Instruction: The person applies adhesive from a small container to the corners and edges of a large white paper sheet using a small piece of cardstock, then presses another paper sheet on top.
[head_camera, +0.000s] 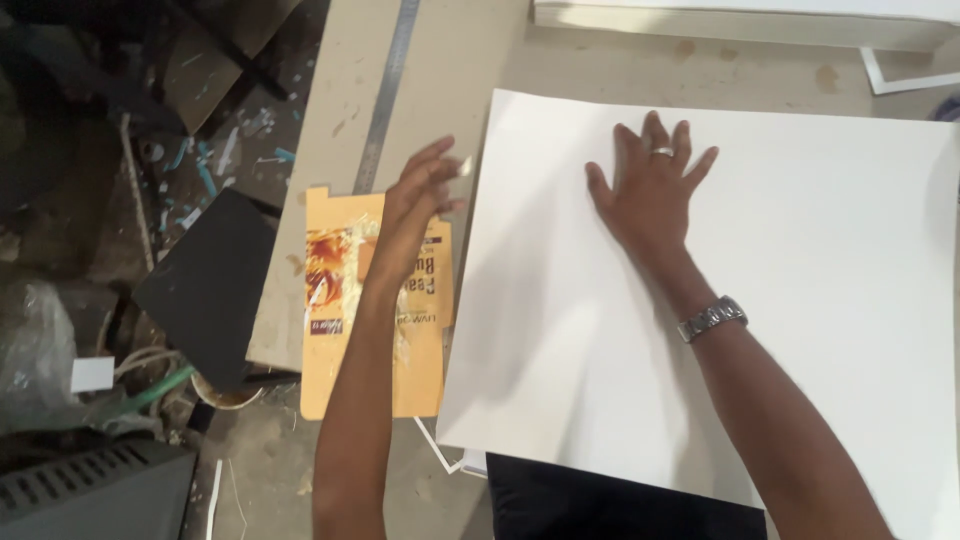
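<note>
From the head camera, the right hand (652, 190) is lying flat on a large white sheet (780, 300), fingers spread wide and gripping nothing, with a ring on one finger and a metal watch (712, 318) sitting on the wrist. The sheet is covering most of the right side of the worktable (440, 70), its near left corner hanging just past the table edge above a dark garment. The left hand (418, 205) is hovering just off the sheet's left edge, fingers loosely open and empty, above a flattened orange carton (335, 310) that is lying on the table beside the sheet. A long metal ruler (388, 90) is running up the table beyond the carton. More white boards (740, 18) are stacking along the far edge. On the floor to the left, a black board (205, 285) and scattered scraps are lying about.

Judging from this pose, keeping the right palm pressing evenly should be holding the sheet from sliding, while the left hand is best kept low and close to the edge
</note>
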